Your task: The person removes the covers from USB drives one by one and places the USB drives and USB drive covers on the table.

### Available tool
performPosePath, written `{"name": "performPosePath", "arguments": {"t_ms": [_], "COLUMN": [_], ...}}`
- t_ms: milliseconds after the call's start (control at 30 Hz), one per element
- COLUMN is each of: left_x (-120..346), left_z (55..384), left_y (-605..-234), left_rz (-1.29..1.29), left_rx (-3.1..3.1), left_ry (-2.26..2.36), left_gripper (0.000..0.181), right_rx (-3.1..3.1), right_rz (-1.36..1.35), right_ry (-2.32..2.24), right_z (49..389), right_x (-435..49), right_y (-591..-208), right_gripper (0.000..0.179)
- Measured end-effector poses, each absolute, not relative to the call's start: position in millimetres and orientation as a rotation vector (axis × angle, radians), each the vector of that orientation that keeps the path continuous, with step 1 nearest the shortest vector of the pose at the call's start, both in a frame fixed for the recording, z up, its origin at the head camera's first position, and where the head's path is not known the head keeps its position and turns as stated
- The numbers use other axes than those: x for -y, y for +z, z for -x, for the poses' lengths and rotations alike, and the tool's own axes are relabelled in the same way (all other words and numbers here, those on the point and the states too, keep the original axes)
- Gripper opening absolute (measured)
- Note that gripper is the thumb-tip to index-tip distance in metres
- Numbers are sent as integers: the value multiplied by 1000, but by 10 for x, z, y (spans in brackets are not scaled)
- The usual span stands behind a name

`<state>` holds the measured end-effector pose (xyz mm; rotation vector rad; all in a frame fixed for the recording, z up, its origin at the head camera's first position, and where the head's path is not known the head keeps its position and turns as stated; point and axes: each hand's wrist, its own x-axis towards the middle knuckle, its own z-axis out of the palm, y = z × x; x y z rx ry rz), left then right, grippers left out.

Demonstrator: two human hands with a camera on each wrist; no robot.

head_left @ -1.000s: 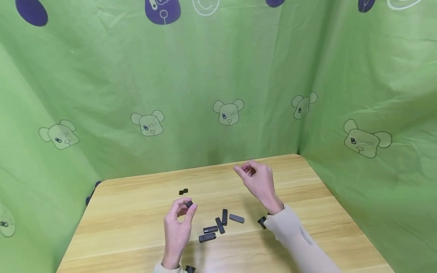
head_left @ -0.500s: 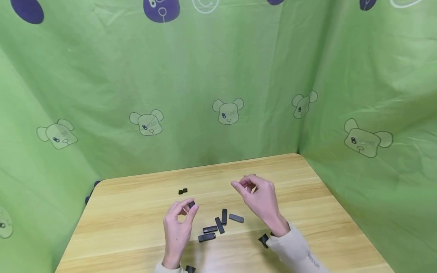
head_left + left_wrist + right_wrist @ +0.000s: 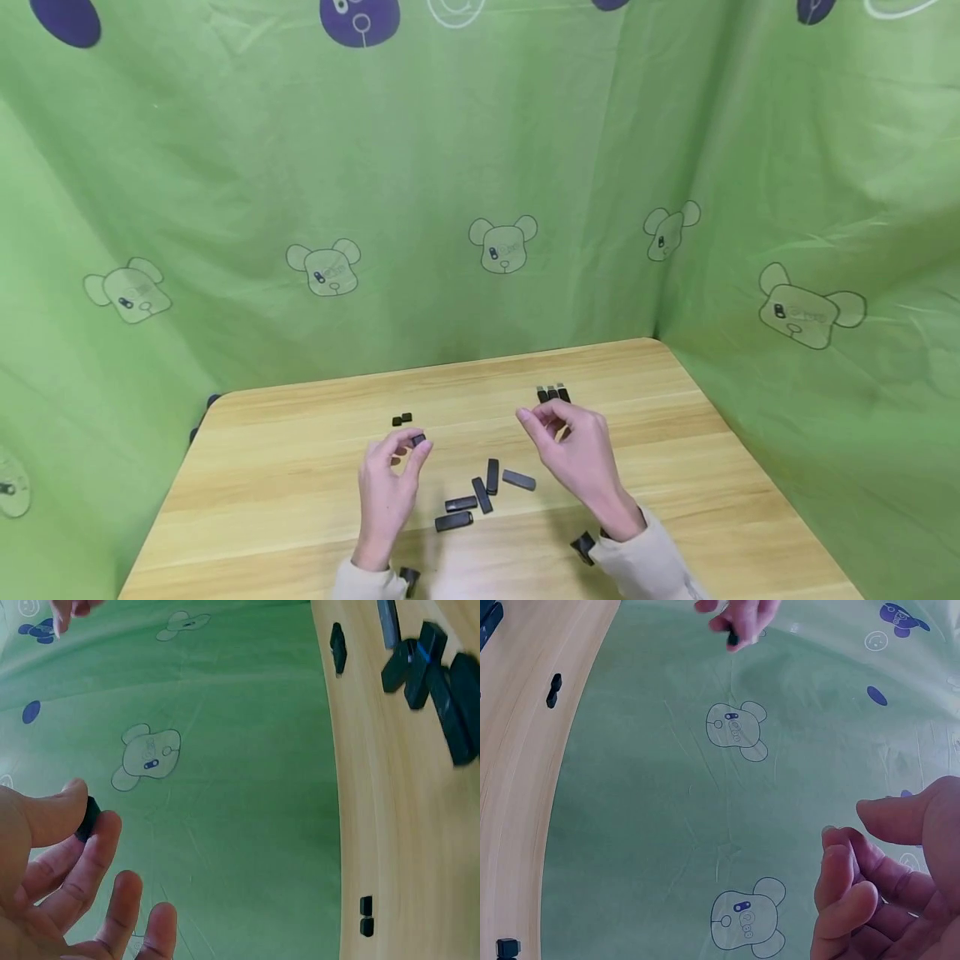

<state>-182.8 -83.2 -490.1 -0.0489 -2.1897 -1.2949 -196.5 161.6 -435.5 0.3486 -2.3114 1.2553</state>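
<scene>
In the head view my left hand (image 3: pixel 386 496) pinches a small black cap (image 3: pixel 418 439) between thumb and fingertips, above the table. The left wrist view shows this cap (image 3: pixel 88 819) closely, the other fingers spread. My right hand (image 3: pixel 581 458) hovers to the right with loosely curled fingers and nothing between them; thumb and index finger are apart in the right wrist view. Just beyond it lie three black USB sticks (image 3: pixel 552 393) side by side, metal plugs outward, partly hidden by the hand. Two small black caps (image 3: pixel 402 419) lie beyond my left hand.
Between the hands, several dark USB sticks lie scattered on the wooden table: a grey one (image 3: pixel 519 480), an upright-pointing one (image 3: pixel 492 477) and a black one (image 3: pixel 453 522) among them. Green curtain (image 3: pixel 480 167) hangs behind the table and along both sides.
My right hand has moved down and slightly right, towards me, uncovering the three USB sticks. My left hand has shifted only a little and still holds the cap.
</scene>
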Motion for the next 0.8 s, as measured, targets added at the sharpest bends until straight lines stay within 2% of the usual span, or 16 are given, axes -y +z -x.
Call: {"name": "performPosePath", "arguments": {"t_ms": [533,800], "left_x": [998,984], "left_z": [2553,2847], "left_y": [-4856,-4979], "left_rz": [117,150], "left_rx": [2426,2498], "left_ry": [-1242,-1236], "left_gripper": [20,20], "right_rx": [2367,2379], "right_rz": [-279,-239], "right_ry": [1280,1303], "right_z": [1861,1842], "right_x": [-1726,-1780], "right_y": [-4314,-4342], "right_gripper": [12,17]}}
